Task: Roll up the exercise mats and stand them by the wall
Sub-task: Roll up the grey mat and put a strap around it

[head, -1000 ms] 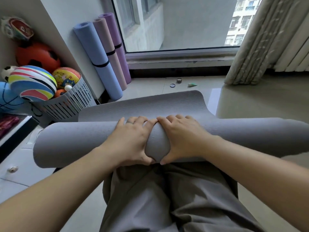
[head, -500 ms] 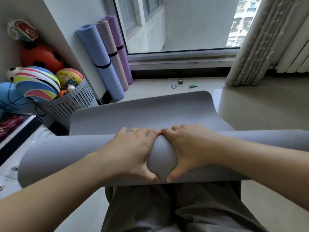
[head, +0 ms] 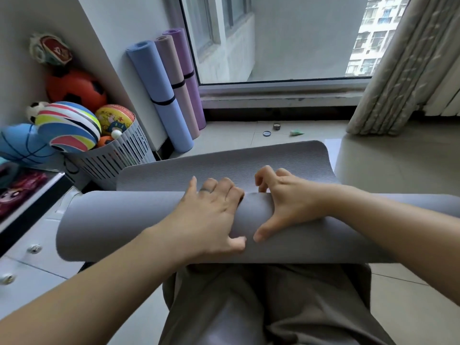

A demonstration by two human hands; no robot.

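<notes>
Just beyond the grey mat point(head: 224, 165) lie small objects point(head: 276, 126), perhaps lids.

The tiled floor point(head: 398, 165) bears a grey mat point(head: 224, 165), three upright rolled mats point(head: 171, 68) and a slatted basket point(head: 124, 155).

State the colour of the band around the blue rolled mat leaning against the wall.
Black; the band shows best in the head view.

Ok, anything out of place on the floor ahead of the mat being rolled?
Three small loose bits lie on the floor just past the unrolled end of the grey mat, by the window: a dark ring, a small round object and a green scrap. Nothing spilled or damaged shows.
</notes>
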